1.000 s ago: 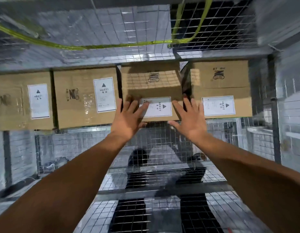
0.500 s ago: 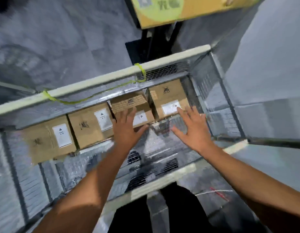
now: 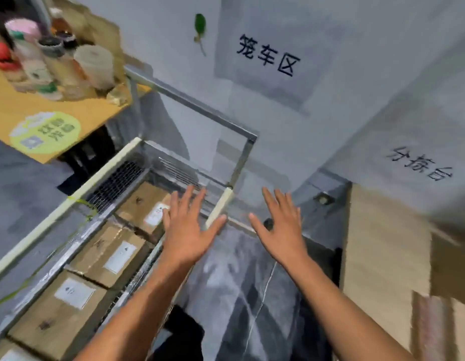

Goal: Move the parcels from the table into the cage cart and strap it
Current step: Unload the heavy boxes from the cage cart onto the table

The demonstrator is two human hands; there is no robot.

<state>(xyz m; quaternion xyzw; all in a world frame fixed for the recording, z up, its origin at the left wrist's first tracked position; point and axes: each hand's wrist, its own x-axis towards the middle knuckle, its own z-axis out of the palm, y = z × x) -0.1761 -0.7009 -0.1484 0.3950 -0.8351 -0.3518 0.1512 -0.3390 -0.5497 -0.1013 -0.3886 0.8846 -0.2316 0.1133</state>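
Mid-frame, my left grip (image 3: 185, 230) and right grip (image 3: 281, 227) are spread flat, holding nothing. Parcels (image 3: 111, 254) sit in the cage cart (image 3: 62, 212), lower left.

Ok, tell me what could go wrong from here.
1. The green strap hangs slack on the cage cart rail, so the parcels inside could shift if it rolls.
2. The left hand and right hand hover open beside the cart's metal frame; a hasty reach might knock it.
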